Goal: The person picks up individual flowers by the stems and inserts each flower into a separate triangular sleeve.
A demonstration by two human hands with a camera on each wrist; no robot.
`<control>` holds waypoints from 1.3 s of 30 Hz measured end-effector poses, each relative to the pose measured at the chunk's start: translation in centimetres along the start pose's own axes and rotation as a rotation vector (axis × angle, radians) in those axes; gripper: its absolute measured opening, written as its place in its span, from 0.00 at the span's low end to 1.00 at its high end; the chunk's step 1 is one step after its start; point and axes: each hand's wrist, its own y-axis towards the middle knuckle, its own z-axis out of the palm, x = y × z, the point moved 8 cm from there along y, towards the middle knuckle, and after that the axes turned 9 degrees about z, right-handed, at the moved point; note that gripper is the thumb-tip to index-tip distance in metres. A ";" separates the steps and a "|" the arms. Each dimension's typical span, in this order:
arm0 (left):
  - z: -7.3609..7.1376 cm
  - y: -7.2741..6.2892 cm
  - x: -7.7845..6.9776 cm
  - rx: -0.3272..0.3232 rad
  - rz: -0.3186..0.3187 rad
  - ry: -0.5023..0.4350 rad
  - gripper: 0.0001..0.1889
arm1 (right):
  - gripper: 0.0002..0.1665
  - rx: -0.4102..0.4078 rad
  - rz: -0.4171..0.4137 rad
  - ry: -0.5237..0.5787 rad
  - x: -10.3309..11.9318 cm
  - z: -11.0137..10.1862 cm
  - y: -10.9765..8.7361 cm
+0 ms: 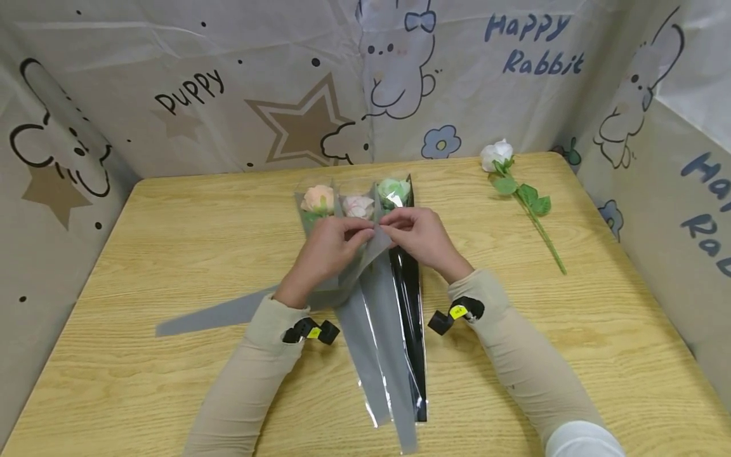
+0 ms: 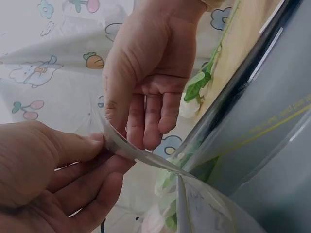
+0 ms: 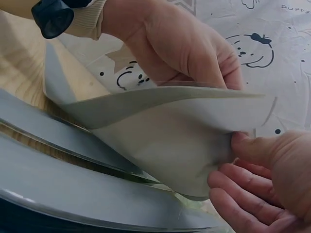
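Observation:
A grey, tapered flower sleeve (image 1: 223, 313) rises from the table, its narrow end pointing left and its wide end lifted and bent between my hands. My left hand (image 1: 328, 249) pinches the rim of the wide end with thumb and fingers. Close beside it, my right hand (image 1: 424, 236) pinches the same film (image 3: 180, 141). Beneath lie several wrapped roses: a peach rose (image 1: 318, 199), a pale pink rose (image 1: 358, 207) and a green rose (image 1: 394, 192) in a black-backed sleeve (image 1: 407, 285). My hands and the lifted sleeve partly cover them.
At the right of the wooden table (image 1: 571, 355) lies a loose white rose (image 1: 497, 155) with a green stem (image 1: 545, 238). Printed cloth (image 1: 188, 38) hangs along the back and both sides. The wrapped sleeves' grey tails (image 1: 365, 362) reach toward the front edge.

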 end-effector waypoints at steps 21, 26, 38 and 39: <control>-1.3 0.1 0.1 -0.103 0.001 -0.068 0.11 | 0.09 -0.068 -0.103 0.016 1.8 -0.6 -0.6; -1.6 0.0 0.2 -0.113 0.002 -0.093 0.11 | 0.10 -0.033 -0.082 0.051 1.6 -0.7 -0.6; -2.5 -0.4 -0.2 -0.196 0.035 -0.063 0.12 | 0.12 0.028 -0.040 0.165 0.8 -0.7 -0.3; -2.5 -0.4 -0.3 -0.201 0.035 -0.059 0.13 | 0.12 0.029 -0.039 0.171 0.7 -0.7 -0.3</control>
